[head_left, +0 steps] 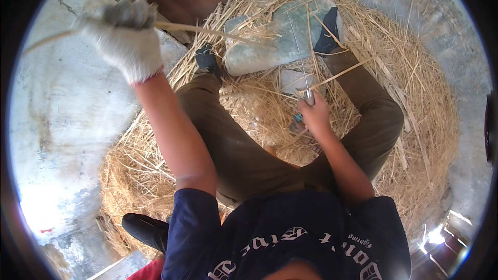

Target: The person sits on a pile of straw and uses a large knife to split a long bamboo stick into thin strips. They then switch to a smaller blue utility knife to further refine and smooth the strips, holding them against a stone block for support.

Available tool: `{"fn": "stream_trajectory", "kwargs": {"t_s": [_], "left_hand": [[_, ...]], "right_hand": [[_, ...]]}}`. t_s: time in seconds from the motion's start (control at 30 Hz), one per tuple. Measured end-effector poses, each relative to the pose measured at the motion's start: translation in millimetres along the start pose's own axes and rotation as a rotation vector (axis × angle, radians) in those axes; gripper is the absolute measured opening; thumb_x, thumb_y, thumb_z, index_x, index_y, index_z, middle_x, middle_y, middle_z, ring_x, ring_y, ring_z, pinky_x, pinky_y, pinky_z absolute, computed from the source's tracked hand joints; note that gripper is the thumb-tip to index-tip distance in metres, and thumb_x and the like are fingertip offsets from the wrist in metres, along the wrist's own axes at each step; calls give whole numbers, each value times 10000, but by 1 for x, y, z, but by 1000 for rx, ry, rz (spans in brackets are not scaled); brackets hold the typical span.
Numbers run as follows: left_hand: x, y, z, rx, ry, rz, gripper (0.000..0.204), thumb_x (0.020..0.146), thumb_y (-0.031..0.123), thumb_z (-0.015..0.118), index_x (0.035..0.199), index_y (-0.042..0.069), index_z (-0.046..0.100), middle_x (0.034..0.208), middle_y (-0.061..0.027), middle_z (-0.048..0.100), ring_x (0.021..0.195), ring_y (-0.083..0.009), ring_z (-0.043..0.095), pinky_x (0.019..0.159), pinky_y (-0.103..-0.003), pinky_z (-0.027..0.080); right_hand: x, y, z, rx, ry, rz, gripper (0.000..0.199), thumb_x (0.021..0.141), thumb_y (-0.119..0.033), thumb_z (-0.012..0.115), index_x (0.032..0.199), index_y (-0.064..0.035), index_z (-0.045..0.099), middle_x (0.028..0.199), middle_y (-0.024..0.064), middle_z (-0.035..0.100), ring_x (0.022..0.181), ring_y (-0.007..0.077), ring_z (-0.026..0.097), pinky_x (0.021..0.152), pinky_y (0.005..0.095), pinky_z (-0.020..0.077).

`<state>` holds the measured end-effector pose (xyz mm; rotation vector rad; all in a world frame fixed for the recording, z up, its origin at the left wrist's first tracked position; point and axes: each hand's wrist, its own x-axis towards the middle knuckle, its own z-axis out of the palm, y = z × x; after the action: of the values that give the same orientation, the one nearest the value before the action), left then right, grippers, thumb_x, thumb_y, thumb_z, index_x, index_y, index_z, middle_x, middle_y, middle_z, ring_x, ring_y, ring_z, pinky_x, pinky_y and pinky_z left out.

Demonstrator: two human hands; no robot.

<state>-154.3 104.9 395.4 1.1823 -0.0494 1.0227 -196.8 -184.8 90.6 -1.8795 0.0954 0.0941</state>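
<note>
1. The landmark is the grey stone block (275, 41) lying in the straw between the person's two dark shoes.
2. The left hand (124, 36), in a white work glove, is raised well to the left of the block and closed in a full fist around a long pale strip (207, 31), probably split bamboo or cane.
3. The strip runs from that fist rightward, crossing above the left edge of the block, and another stretch leads down toward the right hand; whether it is one unbroken piece I cannot tell.
4. The right hand (314, 114), bare, sits just below the block, nearer the person. It is curled shut around the handle of a thin metal blade (298, 46), which points up across the block's face.
5. A loose bed of straw (415, 83) and shavings rings the block on every side, over a grey concrete floor (62, 124).
6. Handling, as a judgement: the strip looks light, springy and stiff along its length, apt to bend rather than snap, with edges that could cut or splinter, which fits the glove on the pulling hand.
7. It looks best taken in a full fist well back from the blade, and kept taut.
8. The bare hand beside the blade looks the more exposed one.
9. Below and left of the block, by the person's side, lies a black object (148, 228), perhaps another shoe.
</note>
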Motion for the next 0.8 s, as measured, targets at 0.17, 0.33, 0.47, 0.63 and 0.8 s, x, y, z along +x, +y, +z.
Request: {"fn": "stream_trajectory", "kwargs": {"t_s": [0.17,0.33,0.47,0.63,0.8], "left_hand": [[34,-41,16,24,34,2,618,998,697,416,667,183,323,558,20,269,489,-151,221,483,-322,229],[23,-48,68,-102,218,91,498,1014,545,590,660,230,439,515,62,361,376,-116,328,365,-292,254],[19,-70,56,-86,136,-45,496,1024,525,584,661,218,444,504,58,352,368,-119,333,361,-292,261],[30,-49,32,-397,-33,-40,534,1024,560,566,635,235,397,503,65,282,403,-113,243,400,-298,191],[44,-54,-8,-561,-130,-98,610,1016,629,519,581,244,332,500,66,278,413,-118,259,414,-298,202]], "right_hand": [[40,-104,0,219,-27,-62,338,878,-269,739,729,-4,591,555,23,541,523,119,498,532,336,416],[60,-13,63,355,65,-108,311,871,-231,733,727,22,621,578,41,575,546,142,537,549,374,450],[37,130,88,-408,94,-21,318,836,-237,716,765,64,645,632,98,623,573,233,607,612,444,509],[57,125,65,593,-676,837,246,839,-223,711,808,6,625,607,50,577,490,198,546,508,411,469],[29,7,60,356,-203,576,208,865,-142,697,728,-66,560,557,-5,504,453,111,468,438,329,382]]}}
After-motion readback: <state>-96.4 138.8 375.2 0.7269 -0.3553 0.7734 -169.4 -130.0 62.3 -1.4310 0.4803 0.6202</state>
